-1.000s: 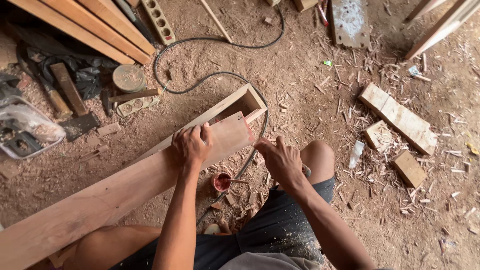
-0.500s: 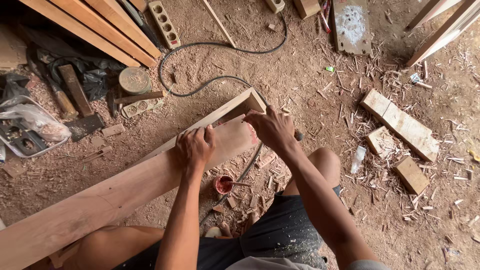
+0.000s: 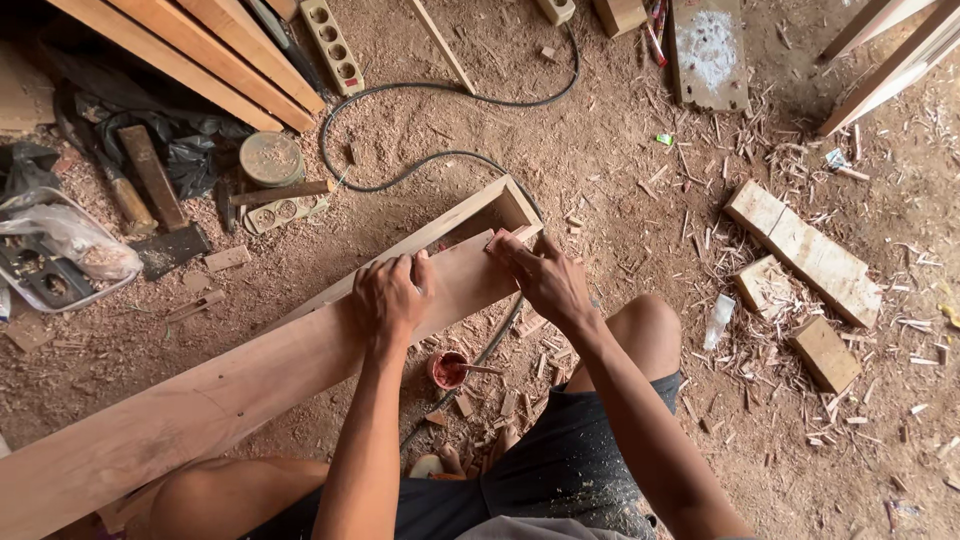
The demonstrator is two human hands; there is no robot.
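A long wooden box-like beam (image 3: 200, 400) lies slanted across the dirt floor, its open end (image 3: 490, 212) pointing away from me. My left hand (image 3: 390, 295) rests flat on the top board, fingers spread over its far edge. My right hand (image 3: 540, 275) presses on the board's end near the opening, fingertips on the wood. A small red cup (image 3: 448, 370) with a stick in it stands on the ground just below the beam, between my knees.
Wood shavings and offcut blocks (image 3: 800, 245) lie at right. A black cable (image 3: 420, 120) loops across the floor behind the beam. Planks (image 3: 190, 55), a hammer (image 3: 270, 195), a round tin (image 3: 270, 158) and a plastic tub (image 3: 60, 255) sit at left.
My right hand rose from near my knee up onto the end of the board. My left hand stayed on the top board, shifting slightly.
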